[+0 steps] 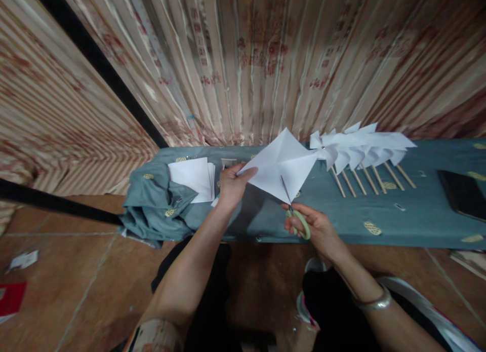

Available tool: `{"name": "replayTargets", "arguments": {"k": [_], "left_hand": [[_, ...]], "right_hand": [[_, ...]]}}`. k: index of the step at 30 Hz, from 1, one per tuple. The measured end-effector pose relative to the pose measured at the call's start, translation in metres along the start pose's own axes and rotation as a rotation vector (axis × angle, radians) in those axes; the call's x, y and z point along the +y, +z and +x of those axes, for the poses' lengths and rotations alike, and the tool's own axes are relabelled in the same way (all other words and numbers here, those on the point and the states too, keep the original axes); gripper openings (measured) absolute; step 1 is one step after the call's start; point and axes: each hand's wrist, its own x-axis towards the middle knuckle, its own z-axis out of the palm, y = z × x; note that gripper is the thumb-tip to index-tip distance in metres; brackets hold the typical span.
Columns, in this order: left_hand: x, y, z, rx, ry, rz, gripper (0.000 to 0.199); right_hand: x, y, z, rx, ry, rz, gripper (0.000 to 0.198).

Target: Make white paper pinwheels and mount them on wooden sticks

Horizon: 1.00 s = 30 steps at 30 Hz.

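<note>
My left hand (234,184) pinches the left corner of a creased square sheet of white paper (279,159), which is held up with its corners pointing up, down and sideways. In my right hand (309,223) are scissors (301,224) with pale green handles. Their blade lies at the paper's lower corner, along the crease running toward the middle. Behind the sheet's right corner, a row of white paper pinwheels (357,149) on wooden sticks (368,180) rests on the cloth-covered bench.
A stack of white paper (192,177) lies at the left of the bench on a grey-green cloth (341,220). A dark flat tablet or phone (461,192) is at the right. Patterned curtains (258,63) hang behind, and a black pole (102,63) slants at left.
</note>
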Motion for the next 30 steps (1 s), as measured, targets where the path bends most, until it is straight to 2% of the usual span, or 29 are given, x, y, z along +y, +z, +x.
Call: {"name": "replayTargets", "arguments": {"k": [7,13,23,30], "left_hand": [[0.004,0.001,-0.003,0.015,-0.007,0.030,0.030],[0.007,0.004,-0.009,-0.001,-0.011,0.087,0.027],[0.009,0.005,-0.011,0.016,-0.022,0.110,0.028],[0.004,0.003,-0.010,-0.006,-0.005,0.121,0.029]], "right_hand": [[0.002,0.000,0.001,-0.007,0.012,0.005,0.061],[0.005,-0.004,0.002,-0.029,-0.037,-0.035,0.047],[0.002,-0.001,0.002,-0.011,-0.022,-0.031,0.053],[0.003,-0.002,0.002,-0.018,-0.036,-0.039,0.045]]}}
